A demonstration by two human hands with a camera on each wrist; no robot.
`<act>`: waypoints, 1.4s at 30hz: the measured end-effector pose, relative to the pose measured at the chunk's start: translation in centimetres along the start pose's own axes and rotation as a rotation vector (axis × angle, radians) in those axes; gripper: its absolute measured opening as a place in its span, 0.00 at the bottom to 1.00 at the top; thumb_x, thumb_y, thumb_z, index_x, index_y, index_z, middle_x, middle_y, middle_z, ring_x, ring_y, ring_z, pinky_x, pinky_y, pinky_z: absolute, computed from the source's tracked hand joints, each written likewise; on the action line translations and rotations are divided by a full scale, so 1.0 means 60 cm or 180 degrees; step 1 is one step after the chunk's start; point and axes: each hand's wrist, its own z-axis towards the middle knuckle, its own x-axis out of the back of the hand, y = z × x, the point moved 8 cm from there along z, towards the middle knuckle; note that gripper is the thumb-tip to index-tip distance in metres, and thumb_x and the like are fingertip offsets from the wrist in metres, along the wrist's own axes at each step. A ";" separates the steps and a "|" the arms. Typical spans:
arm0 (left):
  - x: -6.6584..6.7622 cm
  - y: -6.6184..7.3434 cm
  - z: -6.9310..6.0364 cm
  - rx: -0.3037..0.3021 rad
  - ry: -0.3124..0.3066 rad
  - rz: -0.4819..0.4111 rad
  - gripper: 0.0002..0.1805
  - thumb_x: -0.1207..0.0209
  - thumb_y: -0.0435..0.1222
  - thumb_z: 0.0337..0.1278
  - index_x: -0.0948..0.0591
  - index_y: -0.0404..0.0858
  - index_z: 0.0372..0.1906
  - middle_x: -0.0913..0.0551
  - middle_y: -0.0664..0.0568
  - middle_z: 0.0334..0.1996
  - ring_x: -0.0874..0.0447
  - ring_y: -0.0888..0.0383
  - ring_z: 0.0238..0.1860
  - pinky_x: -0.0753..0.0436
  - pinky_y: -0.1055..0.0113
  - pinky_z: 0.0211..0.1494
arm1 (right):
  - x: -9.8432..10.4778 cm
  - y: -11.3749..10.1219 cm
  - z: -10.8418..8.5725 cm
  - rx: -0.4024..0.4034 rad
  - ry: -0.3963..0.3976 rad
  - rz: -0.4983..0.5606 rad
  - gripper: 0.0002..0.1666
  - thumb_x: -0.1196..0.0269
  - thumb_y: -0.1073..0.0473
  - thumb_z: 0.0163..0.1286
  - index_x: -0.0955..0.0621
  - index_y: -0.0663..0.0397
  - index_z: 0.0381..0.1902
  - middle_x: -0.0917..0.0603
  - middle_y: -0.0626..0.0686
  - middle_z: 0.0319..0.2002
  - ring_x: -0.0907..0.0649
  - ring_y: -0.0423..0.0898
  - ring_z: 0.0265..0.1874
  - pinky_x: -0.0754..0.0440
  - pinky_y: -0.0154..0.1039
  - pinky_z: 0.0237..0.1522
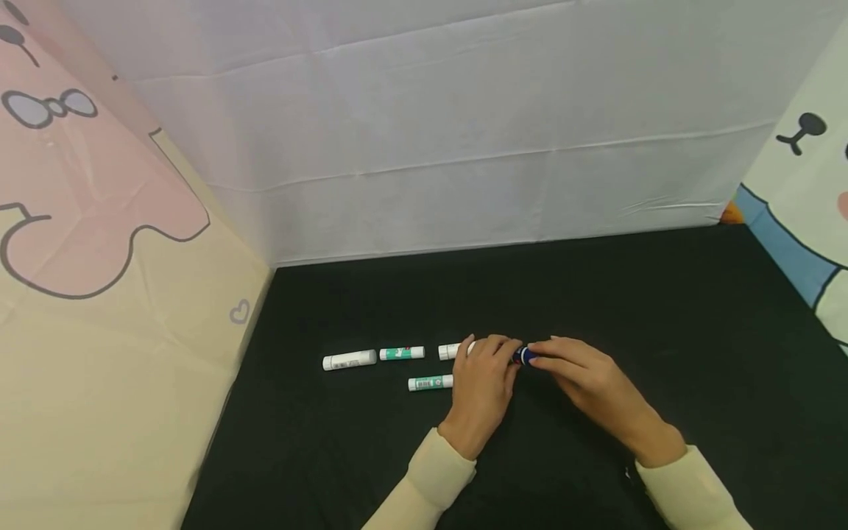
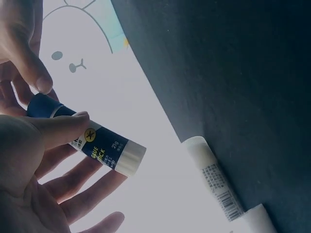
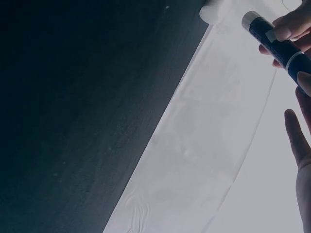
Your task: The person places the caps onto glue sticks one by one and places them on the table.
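Note:
A dark blue glue stick (image 2: 116, 144) with a white end is held above the table between both hands. My left hand (image 1: 483, 383) grips its body, with the thumb (image 2: 63, 128) laid across the label. The right hand (image 1: 596, 379) pinches the blue cap end (image 2: 41, 106) between thumb and fingers. In the right wrist view, the glue stick (image 3: 272, 39) slants with its white end to the upper left. The cap appears to be on the tube. Left-hand fingers hide most of the glue stick in the head view.
Left of the hands lie a white glue stick (image 1: 349, 360) and a green-and-white one (image 1: 401, 353) in a row. Another white tube (image 1: 448, 352) and a green-labelled stick (image 1: 430, 383) are partly covered by the left hand. Black cloth (image 1: 318, 456) covers the table; white fabric (image 1: 424, 162) hangs behind.

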 end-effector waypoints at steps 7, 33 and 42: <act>0.008 -0.002 -0.006 -0.0073 0.0002 -0.0044 0.11 0.28 0.42 0.66 0.11 0.50 0.51 0.12 0.59 0.50 0.13 0.59 0.53 0.20 0.52 0.68 | -0.005 -0.004 -0.001 0.0019 -0.0012 -0.0079 0.24 0.51 0.54 0.88 0.10 0.59 0.47 0.11 0.60 0.51 0.13 0.56 0.47 0.30 0.31 0.73; 0.013 0.002 -0.023 -0.0654 -0.0128 0.0094 0.14 0.33 0.47 0.70 0.13 0.49 0.56 0.09 0.63 0.48 0.12 0.64 0.49 0.20 0.62 0.56 | -0.007 0.000 -0.010 -0.0380 -0.0186 0.0168 0.27 0.50 0.49 0.87 0.10 0.59 0.47 0.11 0.57 0.49 0.20 0.38 0.66 0.30 0.29 0.72; 0.027 0.014 -0.026 -0.0906 0.0171 0.0402 0.12 0.30 0.46 0.66 0.11 0.50 0.51 0.09 0.63 0.43 0.12 0.64 0.44 0.19 0.63 0.54 | -0.011 0.006 -0.014 -0.0550 -0.0128 0.0470 0.26 0.47 0.49 0.85 0.10 0.62 0.43 0.11 0.60 0.46 0.22 0.33 0.67 0.28 0.33 0.72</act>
